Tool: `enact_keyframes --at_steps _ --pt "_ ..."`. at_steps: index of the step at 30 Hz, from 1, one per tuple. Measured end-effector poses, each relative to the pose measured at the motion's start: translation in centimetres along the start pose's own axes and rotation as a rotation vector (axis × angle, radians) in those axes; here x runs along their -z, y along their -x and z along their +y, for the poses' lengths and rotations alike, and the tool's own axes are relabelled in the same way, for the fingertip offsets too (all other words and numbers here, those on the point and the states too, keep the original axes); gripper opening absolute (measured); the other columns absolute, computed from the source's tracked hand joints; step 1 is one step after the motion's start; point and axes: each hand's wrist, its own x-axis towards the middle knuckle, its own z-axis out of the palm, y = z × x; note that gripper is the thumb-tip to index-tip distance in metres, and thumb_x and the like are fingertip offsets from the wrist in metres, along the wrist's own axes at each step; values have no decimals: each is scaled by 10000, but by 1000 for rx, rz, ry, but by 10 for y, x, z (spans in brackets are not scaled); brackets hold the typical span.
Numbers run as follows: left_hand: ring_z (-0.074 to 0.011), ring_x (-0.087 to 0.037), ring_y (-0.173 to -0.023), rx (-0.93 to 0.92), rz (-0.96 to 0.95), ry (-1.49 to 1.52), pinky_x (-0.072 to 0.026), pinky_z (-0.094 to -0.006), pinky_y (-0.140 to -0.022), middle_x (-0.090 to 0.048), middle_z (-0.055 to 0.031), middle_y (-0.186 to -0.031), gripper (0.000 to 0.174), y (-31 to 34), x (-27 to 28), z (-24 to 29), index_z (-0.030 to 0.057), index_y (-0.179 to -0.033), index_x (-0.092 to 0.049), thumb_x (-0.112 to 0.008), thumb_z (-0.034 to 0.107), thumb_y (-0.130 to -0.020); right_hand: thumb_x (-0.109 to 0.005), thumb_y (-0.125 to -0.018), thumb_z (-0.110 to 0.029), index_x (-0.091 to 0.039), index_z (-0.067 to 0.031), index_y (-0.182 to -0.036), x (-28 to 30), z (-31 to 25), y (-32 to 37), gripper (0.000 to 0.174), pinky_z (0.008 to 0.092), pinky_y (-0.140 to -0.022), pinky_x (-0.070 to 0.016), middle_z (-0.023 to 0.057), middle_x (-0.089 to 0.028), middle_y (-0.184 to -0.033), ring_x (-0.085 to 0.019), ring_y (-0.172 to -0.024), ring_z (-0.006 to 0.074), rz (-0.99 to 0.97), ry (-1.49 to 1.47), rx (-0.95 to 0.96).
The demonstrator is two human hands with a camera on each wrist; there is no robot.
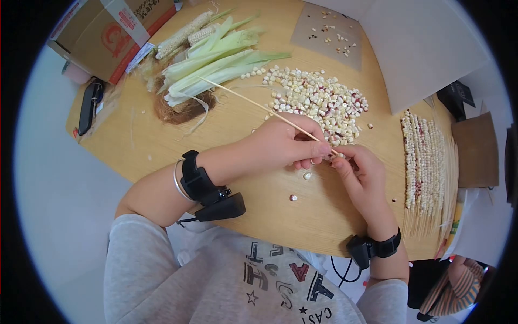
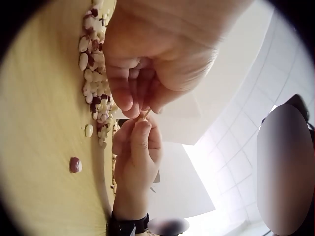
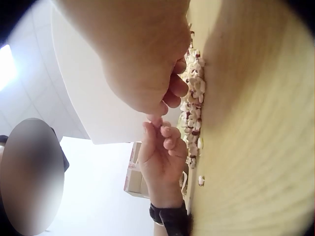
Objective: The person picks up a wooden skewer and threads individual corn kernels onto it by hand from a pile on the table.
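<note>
Thin stick (image 1: 245, 101) in left fingers (image 1: 313, 149); kernel (image 1: 340, 155) in right fingers (image 1: 348, 174)

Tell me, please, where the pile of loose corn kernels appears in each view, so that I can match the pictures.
Head: kernel pile above and right of centre, beyond the hands.
Left wrist: upright strip, left of centre, mostly upper half.
Right wrist: upright strip, right of centre.
Shared landmark: the left hand and right hand, fingertips close together.

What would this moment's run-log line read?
left hand: pinches thin pale wooden stick; right hand: pinches small whitish corn kernel at stick's tip; beyond hands: heaped cream-and-maroon corn kernels
</note>
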Motion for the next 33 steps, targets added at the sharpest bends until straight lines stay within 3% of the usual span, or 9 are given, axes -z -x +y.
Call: enact_keyframes --at_steps 2,5,8,13,15,18,22,26,33 --pt "-69 -532 -585 -11 5 24 -441 -192 -506 -593 -23 -703 126 0 2 0 37 -854 -597 -596 158 -819 -614 -786 -125 -603 -30 -916 1 7 3 162 244 -538 -431 82 -588 -737 -532 -582 156 30 -85 -79" --pt "-48 -504 -585 -21 257 -57 -414 -175 -511 -575 1 -700 147 4 3 16 32 -877 -593 -604 162 -810 -595 -814 -136 -595 -9 -922 9 5 2 167 224 -551 -426 58 -587 -722 -531 -602 117 168 89 -97" --pt "-40 -501 -622 -149 468 -283 -409 -170 -548 -571 5 -735 157 -4 25 3 31 -894 -593 -610 159 -803 -578 -837 -155 -585 10 -927 16 17 -2 188 204 -560 -414 26 -572 -712 -515 -625 72 259 -28 -179" --pt "-32 -475 -633 -107 480 -389 -387 -166 -567 -552 13 -737 176 -5 33 4 19 -923 -605 -605 111 -773 -567 -849 -158 -568 27 -931 14 27 -5 203 186 -565 -403 6 -552 -724 -492 -624 47 271 -113 -225" --pt "-50 -462 -627 -136 331 -540 -380 -188 -557 -513 8 -725 192 -5 32 0 37 -927 -622 -607 97 -745 -565 -850 -144 -563 28 -934 13 25 -5 192 173 -535 -396 0 -537 -715 -480 -611 39 186 -246 -312" --pt "-84 -456 -617 -340 283 -773 -380 -218 -547 -471 -16 -735 199 -6 30 -10 72 -920 -638 -617 99 -724 -566 -846 -126 -560 29 -936 12 24 -5 179 163 -492 -385 -4 -525 -704 -462 -594 29 192 -215 -283" --pt "-115 -462 -618 -299 279 -851 -386 -242 -548 -454 -35 -733 175 -6 28 -7 90 -891 -644 -623 108 -718 -568 -843 -119 -558 34 -939 12 30 -4 181 162 -491 -381 -5 -523 -704 -456 -600 28 196 -129 -229" --pt "-107 -469 -614 -326 305 -806 -384 -234 -543 -474 -22 -708 154 -7 30 -10 74 -879 -639 -619 121 -734 -583 -834 -123 -565 31 -930 10 30 -4 183 166 -535 -376 -10 -533 -722 -460 -623 29 183 -192 -283" --pt "-94 -500 -537 -79 456 -74 -418 -190 -492 -572 -51 -734 174 -7 40 6 -14 -938 -569 -520 95 -812 -583 -832 -120 -570 31 -931 13 28 -5 182 166 -536 -377 -9 -540 -711 -464 -613 30 181 -142 -292"
